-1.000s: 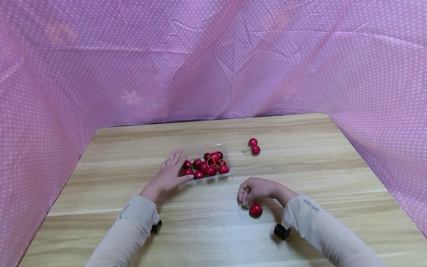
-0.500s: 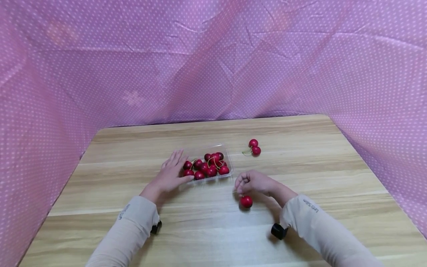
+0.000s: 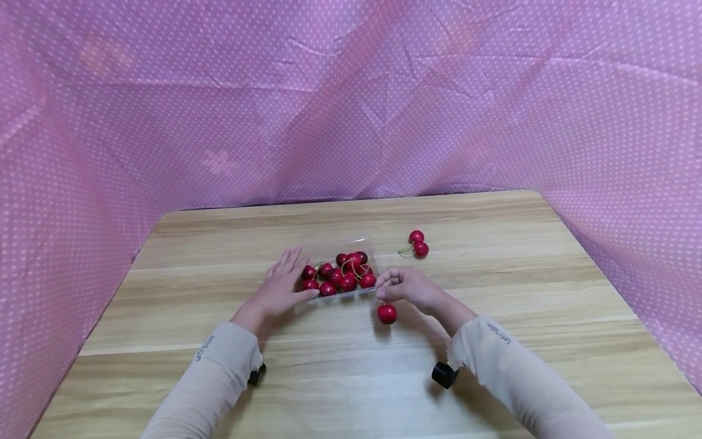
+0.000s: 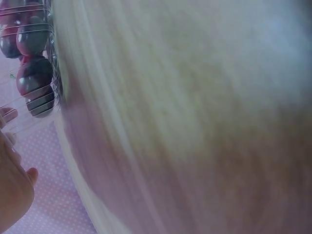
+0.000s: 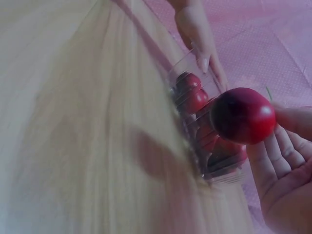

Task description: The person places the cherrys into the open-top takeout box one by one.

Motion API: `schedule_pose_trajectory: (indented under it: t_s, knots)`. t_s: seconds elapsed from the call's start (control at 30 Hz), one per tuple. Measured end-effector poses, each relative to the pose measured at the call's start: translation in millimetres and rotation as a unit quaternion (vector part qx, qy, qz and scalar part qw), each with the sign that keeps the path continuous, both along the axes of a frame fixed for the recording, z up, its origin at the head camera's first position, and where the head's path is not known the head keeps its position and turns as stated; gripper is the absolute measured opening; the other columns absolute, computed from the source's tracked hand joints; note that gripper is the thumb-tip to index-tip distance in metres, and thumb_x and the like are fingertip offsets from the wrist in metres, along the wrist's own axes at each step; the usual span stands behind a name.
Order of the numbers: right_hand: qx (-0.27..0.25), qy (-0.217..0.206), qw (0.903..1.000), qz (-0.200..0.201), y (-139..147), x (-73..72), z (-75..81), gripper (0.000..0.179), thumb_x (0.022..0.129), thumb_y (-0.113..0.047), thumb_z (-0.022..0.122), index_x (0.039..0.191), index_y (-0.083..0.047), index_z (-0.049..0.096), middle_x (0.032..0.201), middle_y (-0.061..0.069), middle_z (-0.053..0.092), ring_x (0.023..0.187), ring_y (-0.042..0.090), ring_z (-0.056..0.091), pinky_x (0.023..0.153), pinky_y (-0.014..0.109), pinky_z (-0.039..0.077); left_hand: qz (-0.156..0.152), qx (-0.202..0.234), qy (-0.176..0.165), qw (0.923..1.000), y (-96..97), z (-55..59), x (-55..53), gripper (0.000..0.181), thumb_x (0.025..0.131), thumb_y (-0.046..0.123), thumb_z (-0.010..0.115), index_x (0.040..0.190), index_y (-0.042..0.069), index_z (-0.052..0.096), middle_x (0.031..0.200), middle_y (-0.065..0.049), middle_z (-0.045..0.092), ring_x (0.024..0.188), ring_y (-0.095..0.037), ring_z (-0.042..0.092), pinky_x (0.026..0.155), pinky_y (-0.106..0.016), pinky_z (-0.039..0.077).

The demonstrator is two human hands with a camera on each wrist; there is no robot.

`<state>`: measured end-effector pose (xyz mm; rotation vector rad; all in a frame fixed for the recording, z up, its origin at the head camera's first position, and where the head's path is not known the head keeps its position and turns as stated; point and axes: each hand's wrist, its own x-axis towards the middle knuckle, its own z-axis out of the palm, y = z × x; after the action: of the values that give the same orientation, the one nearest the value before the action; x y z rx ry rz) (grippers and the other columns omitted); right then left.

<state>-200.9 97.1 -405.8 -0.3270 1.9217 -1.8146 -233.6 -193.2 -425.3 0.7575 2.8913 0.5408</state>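
A clear plastic box (image 3: pixel 375 256) with several red cherries (image 3: pixel 348 281) in it stands near the middle of the table. My left hand (image 3: pixel 280 286) rests along the box's left side, fingers straight and thumb at the front corner. By the box's front right corner, my right hand (image 3: pixel 408 288) pinches a single cherry (image 3: pixel 386 314) by its stem, and the fruit hangs below the fingertips. The right wrist view shows this cherry (image 5: pixel 243 116) large, apart from the table, in front of the box (image 5: pixel 187 141).
Two cherries (image 3: pixel 419 244) with green stems lie together on the wooden table (image 3: pixel 493 256), to the right of and behind the box. A pink dotted cloth (image 3: pixel 351 110) hangs behind the table and at both sides.
My right hand has moved left and away from me, lifting the cherry off the table and bringing it close to the box. The left hand has stayed in place.
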Motion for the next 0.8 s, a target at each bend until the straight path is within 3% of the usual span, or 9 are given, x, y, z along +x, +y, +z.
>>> schedule_pose_trajectory:
  t_s: [0.23, 0.53, 0.8]
  knots:
    - [-0.028, 0.006, 0.9987, -0.042, -12.7, -7.1, 6.1, 0.02, 0.078, 0.004, 0.057, 0.094, 0.013, 0.049, 0.074, 0.004, 0.061, 0.07, 0.016, 0.06, 0.07, 0.031, 0.049, -0.001, -0.001, 0.002, 1.0, 1.1, -1.8, 0.5, 0.082, 0.08, 0.058, 0.044, 0.138, 0.008, 0.015, 0.144, -0.006, -0.007, 0.128, -0.031, -0.004, 0.099, -0.052, 0.007]
    - [-0.045, -0.001, 0.9944, -0.096, -41.4, -11.3, 15.1, 0.013, 0.076, 0.006, 0.059, 0.088, 0.005, 0.053, 0.07, 0.0, 0.059, 0.062, 0.009, 0.057, 0.058, 0.023, 0.048, 0.006, 0.002, -0.002, 1.0, 3.5, -1.0, 2.2, 0.081, 0.08, 0.057, 0.044, 0.139, 0.01, 0.016, 0.143, -0.006, -0.007, 0.128, -0.026, -0.008, 0.1, -0.05, 0.006]
    - [-0.056, -0.005, 0.9893, -0.135, -56.6, -20.7, 17.0, 0.023, 0.077, 0.005, 0.058, 0.098, 0.013, 0.051, 0.074, 0.006, 0.061, 0.067, 0.012, 0.059, 0.067, 0.027, 0.05, 0.005, -0.001, 0.009, 0.9999, 4.0, -3.0, 2.6, 0.08, 0.08, 0.057, 0.045, 0.138, 0.009, 0.016, 0.144, -0.007, -0.006, 0.128, -0.029, -0.006, 0.099, -0.051, 0.008]
